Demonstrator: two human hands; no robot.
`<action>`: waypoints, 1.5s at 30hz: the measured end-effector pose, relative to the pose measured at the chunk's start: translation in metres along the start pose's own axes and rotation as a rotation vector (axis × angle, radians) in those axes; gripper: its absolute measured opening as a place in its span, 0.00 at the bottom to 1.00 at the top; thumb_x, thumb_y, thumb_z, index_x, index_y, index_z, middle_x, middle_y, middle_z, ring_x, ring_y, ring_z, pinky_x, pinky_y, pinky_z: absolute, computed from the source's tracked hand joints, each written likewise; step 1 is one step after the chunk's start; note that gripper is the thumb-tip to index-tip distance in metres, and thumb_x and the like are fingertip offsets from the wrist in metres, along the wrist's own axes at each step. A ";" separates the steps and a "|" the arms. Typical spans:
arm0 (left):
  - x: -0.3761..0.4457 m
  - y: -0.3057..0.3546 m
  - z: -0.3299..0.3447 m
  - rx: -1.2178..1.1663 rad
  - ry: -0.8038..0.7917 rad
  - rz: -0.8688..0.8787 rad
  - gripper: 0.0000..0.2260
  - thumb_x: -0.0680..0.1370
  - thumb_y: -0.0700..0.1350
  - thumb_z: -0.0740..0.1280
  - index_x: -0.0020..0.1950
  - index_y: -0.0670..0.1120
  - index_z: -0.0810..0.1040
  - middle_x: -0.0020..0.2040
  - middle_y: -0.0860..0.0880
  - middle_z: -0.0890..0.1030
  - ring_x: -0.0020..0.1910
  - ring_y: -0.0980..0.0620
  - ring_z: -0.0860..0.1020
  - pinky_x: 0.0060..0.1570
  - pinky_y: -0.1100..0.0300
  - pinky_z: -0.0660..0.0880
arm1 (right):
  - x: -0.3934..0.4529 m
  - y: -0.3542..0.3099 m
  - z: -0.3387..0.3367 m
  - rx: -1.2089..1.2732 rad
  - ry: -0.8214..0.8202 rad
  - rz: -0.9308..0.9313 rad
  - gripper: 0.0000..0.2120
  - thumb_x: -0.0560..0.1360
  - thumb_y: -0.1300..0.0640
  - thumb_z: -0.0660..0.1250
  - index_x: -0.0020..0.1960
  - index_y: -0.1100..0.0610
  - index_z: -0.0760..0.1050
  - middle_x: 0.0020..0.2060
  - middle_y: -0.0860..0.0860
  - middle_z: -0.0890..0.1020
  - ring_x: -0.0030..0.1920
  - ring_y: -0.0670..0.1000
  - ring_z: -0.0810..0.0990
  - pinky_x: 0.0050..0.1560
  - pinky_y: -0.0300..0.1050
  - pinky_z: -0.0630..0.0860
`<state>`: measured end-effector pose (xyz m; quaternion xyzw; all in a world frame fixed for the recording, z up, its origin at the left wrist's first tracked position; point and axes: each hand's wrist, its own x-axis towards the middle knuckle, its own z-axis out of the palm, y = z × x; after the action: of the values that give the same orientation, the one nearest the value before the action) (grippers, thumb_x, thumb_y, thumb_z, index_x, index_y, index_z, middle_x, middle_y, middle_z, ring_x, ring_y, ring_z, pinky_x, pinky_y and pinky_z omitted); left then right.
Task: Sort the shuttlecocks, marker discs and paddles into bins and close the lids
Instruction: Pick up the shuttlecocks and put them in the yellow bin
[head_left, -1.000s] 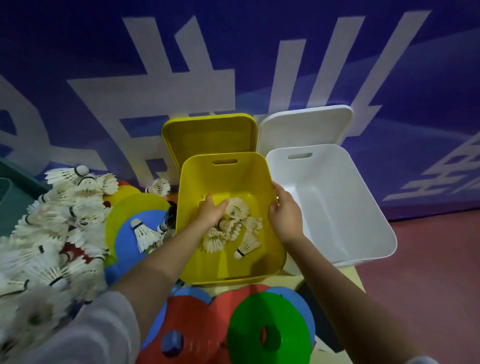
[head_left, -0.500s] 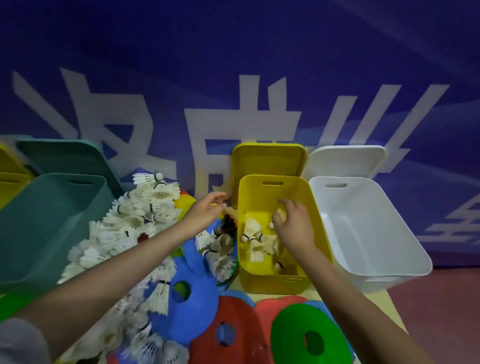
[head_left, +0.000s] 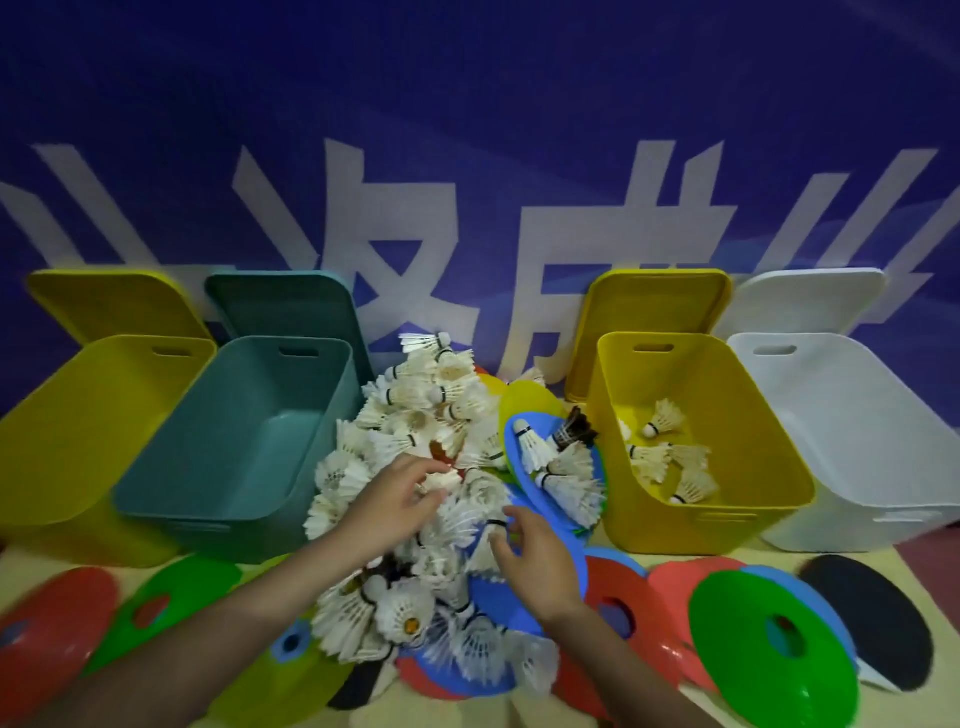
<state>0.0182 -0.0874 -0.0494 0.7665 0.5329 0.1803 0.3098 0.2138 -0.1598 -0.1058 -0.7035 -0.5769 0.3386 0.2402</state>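
Blue banner behind shuttlecock pile (head_left: 415, 467)

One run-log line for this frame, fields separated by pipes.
phase: gathering shuttlecocks | left hand: on shuttlecock pile | right hand: open, reaching in | right yellow bin: some shuttlecocks inside | lids: open

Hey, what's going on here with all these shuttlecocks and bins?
A person is sorting sports gear into bins. Both hands are in the big shuttlecock pile: the left hand curls its fingers around some shuttlecocks, and the right hand reaches in beside it with spread fingers. A few shuttlecocks already lie in the yellow bin right of the pile. The teal bin, white bin and far-left yellow bin look empty. All lids are open, and marker discs lie scattered in front.
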 end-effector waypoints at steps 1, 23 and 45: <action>-0.008 -0.007 0.001 0.051 -0.015 0.019 0.17 0.77 0.54 0.66 0.65 0.56 0.72 0.59 0.57 0.70 0.57 0.59 0.72 0.55 0.65 0.70 | -0.002 0.000 0.011 -0.023 0.013 0.031 0.25 0.79 0.44 0.59 0.73 0.51 0.62 0.66 0.51 0.72 0.63 0.50 0.73 0.59 0.48 0.73; 0.005 -0.016 0.022 -0.254 0.113 0.001 0.34 0.73 0.57 0.71 0.75 0.58 0.58 0.72 0.53 0.68 0.69 0.52 0.67 0.63 0.56 0.70 | 0.014 -0.023 0.013 0.363 0.245 0.323 0.21 0.76 0.57 0.64 0.69 0.54 0.68 0.42 0.51 0.76 0.33 0.51 0.72 0.32 0.44 0.68; 0.100 0.125 0.066 -0.472 0.002 0.076 0.29 0.70 0.64 0.68 0.69 0.62 0.64 0.54 0.51 0.76 0.48 0.48 0.77 0.48 0.51 0.79 | 0.043 0.032 -0.185 0.525 0.659 0.020 0.11 0.78 0.59 0.61 0.60 0.53 0.74 0.37 0.51 0.77 0.30 0.39 0.72 0.30 0.34 0.68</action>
<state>0.1834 -0.0432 -0.0205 0.6922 0.4470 0.3121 0.4729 0.3781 -0.1152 -0.0164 -0.6947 -0.3566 0.2332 0.5795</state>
